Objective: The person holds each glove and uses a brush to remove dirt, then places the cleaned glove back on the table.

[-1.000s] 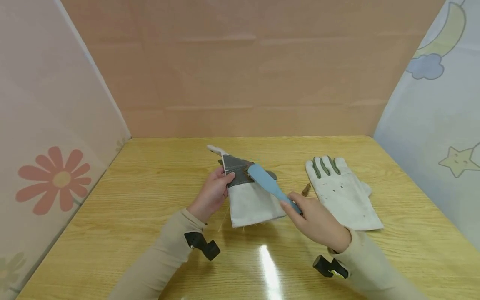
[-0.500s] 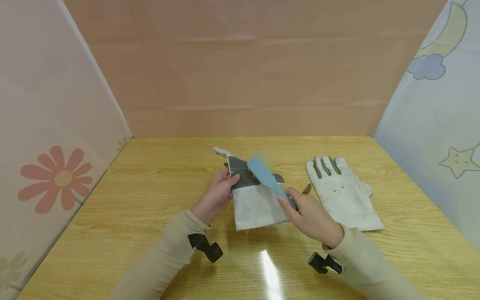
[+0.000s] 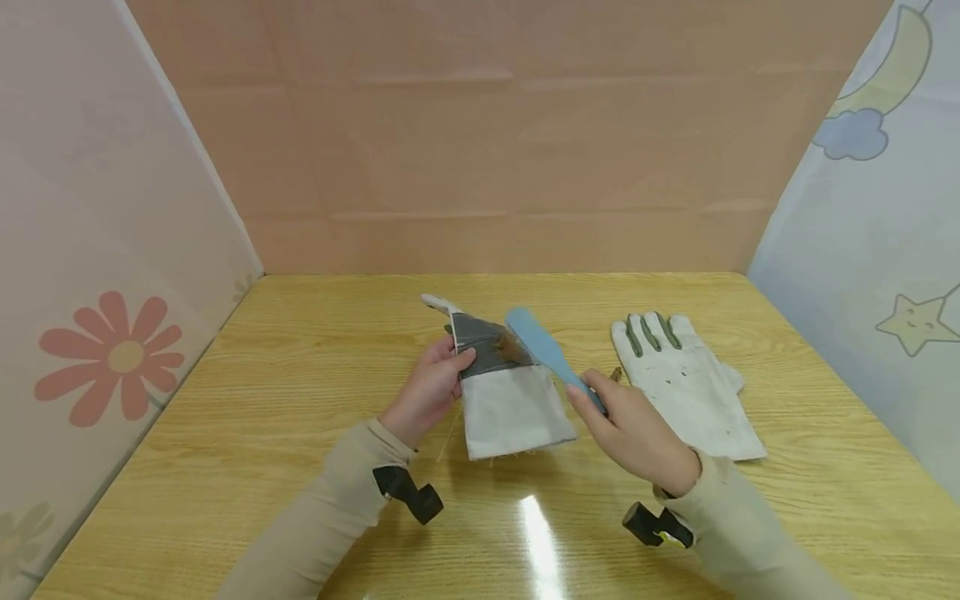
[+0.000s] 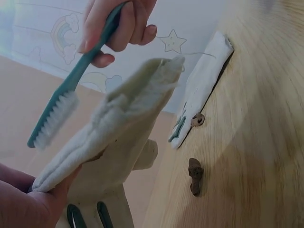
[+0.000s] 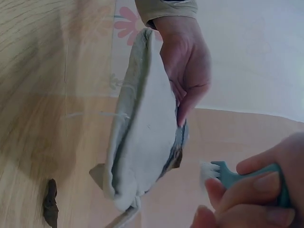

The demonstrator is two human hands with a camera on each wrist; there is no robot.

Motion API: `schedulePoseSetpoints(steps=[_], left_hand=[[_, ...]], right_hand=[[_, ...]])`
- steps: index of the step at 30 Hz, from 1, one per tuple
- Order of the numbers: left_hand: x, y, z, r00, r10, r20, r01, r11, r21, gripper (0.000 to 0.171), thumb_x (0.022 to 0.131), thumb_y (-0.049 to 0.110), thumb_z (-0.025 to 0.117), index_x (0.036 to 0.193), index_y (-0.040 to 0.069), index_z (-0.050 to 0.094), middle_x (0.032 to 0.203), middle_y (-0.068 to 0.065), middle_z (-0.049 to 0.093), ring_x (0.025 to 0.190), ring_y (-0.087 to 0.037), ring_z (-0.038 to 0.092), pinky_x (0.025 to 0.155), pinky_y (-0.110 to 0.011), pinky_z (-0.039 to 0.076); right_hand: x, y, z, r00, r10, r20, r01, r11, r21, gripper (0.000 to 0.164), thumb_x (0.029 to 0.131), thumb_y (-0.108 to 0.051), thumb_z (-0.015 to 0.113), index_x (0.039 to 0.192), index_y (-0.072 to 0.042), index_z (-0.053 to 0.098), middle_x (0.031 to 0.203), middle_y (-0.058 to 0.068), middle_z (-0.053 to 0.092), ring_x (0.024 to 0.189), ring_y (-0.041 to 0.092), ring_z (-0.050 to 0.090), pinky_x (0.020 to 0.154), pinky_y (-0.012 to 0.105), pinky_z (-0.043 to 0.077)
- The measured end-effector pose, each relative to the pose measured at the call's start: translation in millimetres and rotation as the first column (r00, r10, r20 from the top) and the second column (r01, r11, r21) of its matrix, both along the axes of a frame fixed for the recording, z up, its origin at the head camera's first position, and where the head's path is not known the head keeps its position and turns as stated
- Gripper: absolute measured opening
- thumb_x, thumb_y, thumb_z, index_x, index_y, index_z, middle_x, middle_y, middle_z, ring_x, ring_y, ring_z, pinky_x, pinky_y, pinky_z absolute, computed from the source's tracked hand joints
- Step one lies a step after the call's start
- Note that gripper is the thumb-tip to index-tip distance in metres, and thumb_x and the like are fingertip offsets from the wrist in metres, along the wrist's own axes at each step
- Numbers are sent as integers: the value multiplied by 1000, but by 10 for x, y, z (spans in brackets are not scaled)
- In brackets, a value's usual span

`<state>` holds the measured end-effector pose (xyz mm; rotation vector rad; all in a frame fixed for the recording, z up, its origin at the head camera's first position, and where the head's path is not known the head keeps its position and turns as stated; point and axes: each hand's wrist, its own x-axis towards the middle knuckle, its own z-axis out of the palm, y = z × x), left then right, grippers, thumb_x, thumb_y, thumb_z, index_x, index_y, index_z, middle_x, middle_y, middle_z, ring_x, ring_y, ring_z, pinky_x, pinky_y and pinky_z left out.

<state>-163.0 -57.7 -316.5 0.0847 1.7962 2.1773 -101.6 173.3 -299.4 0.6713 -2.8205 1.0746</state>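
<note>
My left hand (image 3: 431, 383) grips a white and grey work glove (image 3: 516, 408) by its left edge, thumb on the grey patch, cuff towards me. A brown smear (image 3: 512, 346) marks that patch. In my right hand (image 3: 637, 433) is a blue brush (image 3: 551, 354), held by the handle. White bristles (image 4: 57, 118) show on its underside in the left wrist view. The brush head overlaps the glove's right edge in the head view, while both wrist views show a gap between bristles and glove. Part of the glove's fingers is hidden behind the cuff and patch.
A second white glove (image 3: 686, 392) with green strips between its fingers lies flat on the wooden table (image 3: 315, 333) at the right, dark specks on it. Beside it are brown clumps (image 4: 195, 175). Decorated panels stand left and right, with a plain backdrop (image 3: 480, 167) behind.
The brush has shifted right from over the grey patch to its right edge, uncovering the brown smear. My left hand and the glove have moved only slightly.
</note>
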Motion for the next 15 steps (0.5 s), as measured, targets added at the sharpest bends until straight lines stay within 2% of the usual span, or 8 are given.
schedulePoseSetpoints(steps=[3, 7, 11, 13, 15], left_hand=[[7, 16, 2, 1000, -20, 1, 20, 1000, 4, 44, 101, 7, 33, 145, 0, 27, 139, -23, 45, 119, -32, 54, 77, -23, 52], [9, 13, 2, 1000, -27, -5, 27, 1000, 13, 44, 101, 8, 32, 144, 1, 27, 139, -24, 46, 113, -26, 59, 78, -23, 52], [-5, -20, 5, 1000, -3, -4, 3, 1000, 29, 43, 101, 8, 32, 144, 1, 28, 138, -24, 46, 99, -13, 63, 75, -22, 51], [-12, -39, 10, 1000, 7, -2, -7, 1000, 30, 44, 101, 8, 31, 144, 1, 27, 139, -24, 46, 99, -13, 63, 75, -21, 51], [-18, -55, 15, 1000, 12, -4, -12, 1000, 27, 44, 101, 8, 31, 145, 1, 26, 139, -23, 45, 105, -17, 62, 76, -22, 51]], right_hand=[[-21, -30, -21, 1000, 3, 21, -3, 1000, -8, 24, 101, -20, 40, 83, -7, 50, 53, -9, 28, 42, -2, 19, 40, 19, 27], [-19, -63, -47, 999, 2, 46, -3, 1000, 18, 23, 100, -21, 43, 83, -7, 50, 52, -9, 28, 41, -2, 20, 39, 19, 27], [11, -58, -37, 1000, 2, 24, -3, 999, 46, 20, 99, -20, 46, 83, -9, 52, 53, -10, 28, 42, -3, 21, 40, 18, 28], [29, -42, -22, 1000, 7, 5, -8, 998, 68, 20, 99, -20, 47, 82, -10, 51, 53, -10, 28, 42, -3, 21, 41, 17, 27], [44, -21, -3, 1000, 15, -11, -14, 997, 80, 20, 98, -19, 48, 80, -11, 51, 53, -11, 27, 43, -4, 20, 41, 17, 27]])
